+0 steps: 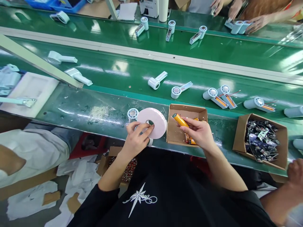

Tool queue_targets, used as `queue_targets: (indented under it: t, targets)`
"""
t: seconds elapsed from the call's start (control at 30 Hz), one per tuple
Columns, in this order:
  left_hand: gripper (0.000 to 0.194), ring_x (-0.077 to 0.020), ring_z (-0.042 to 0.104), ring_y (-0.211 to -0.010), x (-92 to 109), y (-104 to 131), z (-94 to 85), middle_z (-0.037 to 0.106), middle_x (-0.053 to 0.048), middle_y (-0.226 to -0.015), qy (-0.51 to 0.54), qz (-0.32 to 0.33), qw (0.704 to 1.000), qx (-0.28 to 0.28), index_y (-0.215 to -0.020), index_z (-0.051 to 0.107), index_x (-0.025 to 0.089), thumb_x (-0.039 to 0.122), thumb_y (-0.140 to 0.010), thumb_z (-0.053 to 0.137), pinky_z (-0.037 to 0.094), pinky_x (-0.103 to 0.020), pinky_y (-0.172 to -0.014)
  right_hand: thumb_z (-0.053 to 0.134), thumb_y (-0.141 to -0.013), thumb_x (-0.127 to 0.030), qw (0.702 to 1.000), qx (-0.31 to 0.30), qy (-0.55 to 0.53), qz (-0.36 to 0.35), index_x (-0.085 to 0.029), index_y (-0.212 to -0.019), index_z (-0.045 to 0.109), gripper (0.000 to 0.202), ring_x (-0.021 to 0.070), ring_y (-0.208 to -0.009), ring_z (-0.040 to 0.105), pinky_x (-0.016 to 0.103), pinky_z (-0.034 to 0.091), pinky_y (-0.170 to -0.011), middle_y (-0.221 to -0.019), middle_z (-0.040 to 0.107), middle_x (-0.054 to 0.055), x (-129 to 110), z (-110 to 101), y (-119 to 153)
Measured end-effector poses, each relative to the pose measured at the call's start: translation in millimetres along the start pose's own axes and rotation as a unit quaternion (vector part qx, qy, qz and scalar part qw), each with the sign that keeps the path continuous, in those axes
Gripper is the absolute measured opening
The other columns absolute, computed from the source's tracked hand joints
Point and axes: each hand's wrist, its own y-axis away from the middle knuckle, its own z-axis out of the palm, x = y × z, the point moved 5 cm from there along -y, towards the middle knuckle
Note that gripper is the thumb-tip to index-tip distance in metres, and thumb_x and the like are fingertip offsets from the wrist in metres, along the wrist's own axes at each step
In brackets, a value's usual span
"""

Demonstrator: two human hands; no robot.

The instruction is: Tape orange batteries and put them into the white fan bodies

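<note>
My right hand (199, 130) holds an orange cylindrical battery (180, 120) between thumb and fingers, above a cardboard box (174, 135) with more orange batteries in it. My left hand (137, 137) is closed at the centre hole of a pale pink tape roll (157, 124), fingertips touching the roll; anything small in the pinch is hidden. Just behind my left hand stands a light blue fan part (133, 114) with its round end up.
Light blue fan bodies (176, 91) lie along the green conveyor (106, 75). A box of small circuit boards (239, 132) stands at the right. A slanted metal bar (42, 61) crosses the left. Other people's hands (258, 23) are at the far side and right edge.
</note>
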Motion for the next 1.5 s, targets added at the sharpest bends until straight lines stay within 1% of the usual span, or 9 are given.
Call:
queue_targets:
  t: [0.1,0.23,0.47,0.7,1.13,1.2,1.3,1.37,1.5]
  targets:
    - [0.056,-0.0312,0.051,-0.119,5,-3,0.4,0.074,-0.009,-0.116,0.001,0.007,1.000,0.004,-0.135,0.072,0.027,0.003,-0.084,0.069,0.048,-0.045,-0.102,0.090,-0.081,-0.047,0.998,0.051,0.001,-0.029,-0.029,-0.125,0.080,0.048,0.0339,-0.116,0.076,0.059,0.058,-0.113,-0.127,0.079,0.003,11,24,19]
    - [0.054,-0.0303,0.048,-0.112,10,-6,-2.7,0.075,-0.007,-0.115,-0.017,0.016,1.000,0.008,-0.135,0.072,0.029,0.005,-0.088,0.070,0.047,-0.044,-0.101,0.090,-0.081,-0.046,1.000,0.003,-0.023,0.011,-0.026,-0.126,0.078,0.051,0.0326,-0.118,0.075,0.054,0.061,-0.110,-0.127,0.079,0.006,28,49,29]
    - [0.063,-0.0284,0.044,-0.102,18,-12,-16.8,0.077,-0.004,-0.109,-0.058,0.053,0.996,0.038,-0.144,0.065,0.038,0.008,-0.090,0.074,0.044,-0.045,-0.104,0.097,-0.071,-0.041,0.994,-0.029,-0.103,0.034,-0.024,-0.123,0.075,0.059,0.0273,-0.109,0.078,0.050,0.065,-0.105,-0.115,0.082,0.005,2,33,10]
    - [0.054,-0.0302,0.047,-0.098,52,-11,0.1,0.068,-0.010,-0.091,-0.098,-0.033,0.983,0.153,-0.133,0.073,0.028,0.052,-0.087,0.084,0.035,-0.050,-0.097,0.080,-0.086,-0.052,0.945,0.238,-0.207,-0.082,-0.033,-0.140,0.057,0.062,0.0272,-0.129,0.070,0.051,0.059,-0.111,-0.132,0.074,0.009,10,65,13]
    - [0.058,-0.0319,0.049,-0.103,46,-15,19.5,0.063,-0.013,-0.095,-0.046,-0.179,0.968,0.167,-0.122,0.077,0.020,0.062,-0.082,0.084,0.036,-0.047,-0.094,0.097,-0.066,-0.024,0.895,0.202,-0.397,-0.031,-0.029,-0.104,0.056,0.057,0.0232,-0.125,0.072,0.044,0.058,-0.110,-0.111,0.075,-0.003,6,94,-8]
    - [0.058,-0.0315,0.050,-0.103,49,-9,19.4,0.063,-0.013,-0.096,-0.033,-0.168,0.974,0.146,-0.123,0.077,0.020,0.059,-0.081,0.086,0.038,-0.046,-0.094,0.098,-0.063,-0.021,0.899,0.194,-0.390,-0.037,-0.028,-0.101,0.057,0.056,0.0240,-0.123,0.073,0.043,0.061,-0.108,-0.110,0.075,-0.002,-2,81,-17]
    - [0.051,-0.0308,0.053,-0.103,27,14,15.5,0.066,-0.012,-0.098,-0.023,-0.162,0.985,0.058,-0.120,0.078,0.023,0.054,-0.080,0.086,0.042,-0.046,-0.096,0.095,-0.064,-0.020,0.894,0.258,-0.338,-0.143,-0.026,-0.096,0.066,0.044,0.0224,-0.121,0.073,0.039,0.064,-0.103,-0.115,0.076,-0.001,-28,19,-33]
    - [0.047,-0.0331,0.054,-0.108,-21,43,0.2,0.067,-0.013,-0.103,-0.072,-0.254,0.964,0.010,-0.119,0.078,0.024,0.050,-0.081,0.084,0.044,-0.049,-0.099,0.090,-0.071,-0.021,0.860,0.326,-0.308,-0.242,-0.032,-0.094,0.073,0.031,0.0178,-0.123,0.072,0.030,0.063,-0.101,-0.117,0.075,-0.004,-44,-33,-31]
    - [0.057,-0.0414,0.051,-0.126,-124,98,-39.6,0.065,-0.016,-0.126,-0.122,-0.455,0.880,-0.055,-0.131,0.071,0.021,0.042,-0.079,0.079,0.044,-0.060,-0.110,0.091,-0.061,-0.008,0.886,0.339,-0.245,-0.201,-0.052,-0.117,0.076,0.072,0.0197,-0.121,0.072,0.031,0.062,-0.101,-0.114,0.076,-0.004,-34,-88,0]
